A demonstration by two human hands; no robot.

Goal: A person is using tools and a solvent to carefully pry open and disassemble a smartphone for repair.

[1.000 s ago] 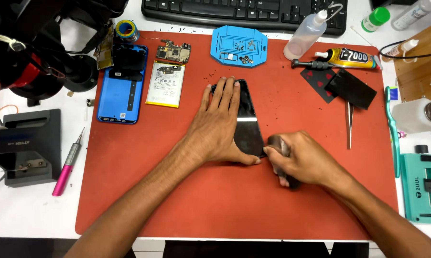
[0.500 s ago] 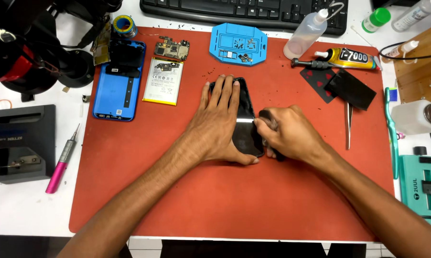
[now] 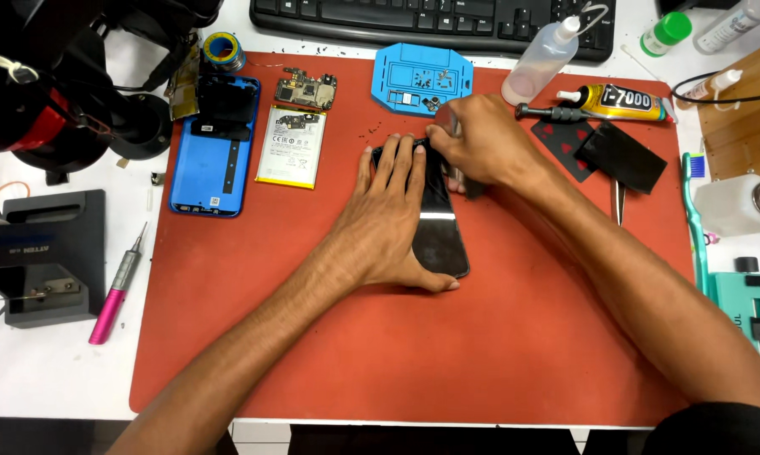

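A black phone screen lies flat on the red work mat. My left hand presses down on it, fingers spread over its left half and top. My right hand is at the screen's far right corner, closed around a small dark tool whose shape I cannot make out. To the left lie a blue phone back cover, a white battery and a small circuit board.
A blue parts tray, a squeeze bottle, a glue tube, black cards and tweezers sit at the mat's far side. A keyboard lies beyond. A pink screwdriver lies left.
My right hand has slid with its tool from the screen's near right edge up to its far right corner. My left hand stays pressed on the screen.
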